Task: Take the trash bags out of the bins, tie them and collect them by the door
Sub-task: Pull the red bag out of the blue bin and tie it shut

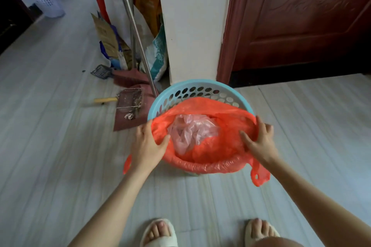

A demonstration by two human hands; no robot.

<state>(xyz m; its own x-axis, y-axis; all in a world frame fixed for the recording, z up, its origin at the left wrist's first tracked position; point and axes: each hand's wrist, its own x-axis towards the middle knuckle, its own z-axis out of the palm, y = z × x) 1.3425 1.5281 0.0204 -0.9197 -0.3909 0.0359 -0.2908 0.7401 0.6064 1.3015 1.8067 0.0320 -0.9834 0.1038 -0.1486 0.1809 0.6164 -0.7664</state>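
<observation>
The grey floor (pixel 60 146) stretches across the room, and a dark red door (pixel 301 22) stands at the far right, next to a white pillar (pixel 192 26). Right at the foot of that pillar sits a round blue bin (pixel 200 88) with holes in its wall, lined with an orange trash bag (pixel 210 146) whose edge is folded over the near rim but has come off the far rim, so the blue wall shows bare there. The person stands over it in pale slippers (pixel 159 232), both bare arms reaching down. The left hand (pixel 147 144) grips the bag's edge at the left side of the bin, thumb curled inside and fingers outside. The right hand (pixel 259 140) holds the edge at the right side the same way, thumb lying inside on the plastic, fingers wrapped over the rim. Two bag handles hang loose outside the bin, one below each wrist. Inside the bag lies a crumpled wad of pale pink plastic (pixel 192 130). To the left of the pillar lean two metal poles (pixel 130 16) among paper sacks (pixel 108 36), with a reddish dustpan (pixel 130 110) on the floor holding what looks like a wire brush (pixel 128 100), though it is hard to make out. A white basket (pixel 48 2) stands far off in the left corner.
</observation>
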